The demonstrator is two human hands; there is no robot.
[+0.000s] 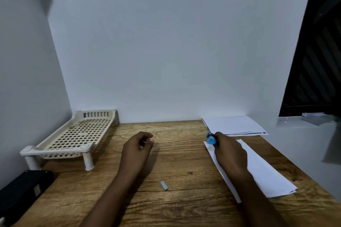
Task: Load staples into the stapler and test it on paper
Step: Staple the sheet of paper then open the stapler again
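Now the right hand (230,155) is closed around the stapler (210,139), right of centre, over the corner of a paper (265,173). The stapler looks small, light and stiff; its plastic may slip, so grip the body. The left hand (137,148) is loosely curled at centre, pinching something thin. A staple strip (164,185), brittle, lies low on the wooden desk (173,164). White walls stand close.

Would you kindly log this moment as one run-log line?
right hand: holds blue stapler on folded paper | left hand: loosely curled, contents unclear | staple strip: loose on table
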